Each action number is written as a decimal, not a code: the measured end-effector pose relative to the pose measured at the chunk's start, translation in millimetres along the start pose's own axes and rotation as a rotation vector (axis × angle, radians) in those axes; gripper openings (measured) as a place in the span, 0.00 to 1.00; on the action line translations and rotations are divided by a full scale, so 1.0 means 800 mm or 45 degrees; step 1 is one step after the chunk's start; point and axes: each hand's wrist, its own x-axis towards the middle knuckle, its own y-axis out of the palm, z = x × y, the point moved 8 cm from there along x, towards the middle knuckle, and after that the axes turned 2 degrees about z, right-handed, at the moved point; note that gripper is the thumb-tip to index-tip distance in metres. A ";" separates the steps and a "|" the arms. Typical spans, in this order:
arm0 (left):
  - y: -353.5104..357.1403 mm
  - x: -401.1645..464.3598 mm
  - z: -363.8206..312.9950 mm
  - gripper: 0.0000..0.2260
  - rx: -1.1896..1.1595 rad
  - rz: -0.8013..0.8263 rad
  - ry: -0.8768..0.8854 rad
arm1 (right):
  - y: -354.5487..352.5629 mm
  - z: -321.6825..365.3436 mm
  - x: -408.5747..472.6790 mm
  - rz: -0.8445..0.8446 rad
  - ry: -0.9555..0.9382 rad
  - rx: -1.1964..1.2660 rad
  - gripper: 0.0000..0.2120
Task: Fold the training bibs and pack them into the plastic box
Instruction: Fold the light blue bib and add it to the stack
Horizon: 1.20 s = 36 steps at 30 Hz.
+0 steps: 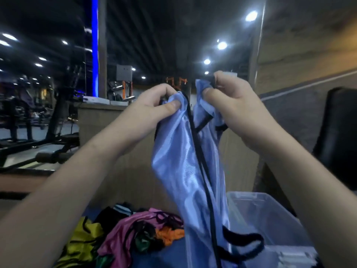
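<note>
Your left hand and right hand each pinch a shoulder of the blue bib; pull them apart, level, over the box.

Both arms are raised up in front, forearms bare and angled inward. The left hand is curled, cloth pinched between thumb and fingers. The right hand is held slightly higher, cloth pinched the same way, knuckles up.
</note>
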 end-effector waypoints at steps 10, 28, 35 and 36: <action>-0.033 -0.011 -0.032 0.08 0.274 -0.035 0.016 | -0.047 0.024 -0.012 -0.011 -0.014 -0.407 0.05; -0.089 -0.052 0.139 0.15 0.692 -0.077 -0.344 | -0.065 -0.151 -0.073 0.099 0.431 -0.530 0.09; -0.058 -0.067 0.170 0.11 1.417 0.038 -0.491 | -0.008 -0.173 -0.081 0.175 0.398 -0.470 0.11; -0.054 -0.067 0.175 0.11 1.433 0.062 -0.520 | -0.003 -0.175 -0.083 0.173 0.405 -0.473 0.11</action>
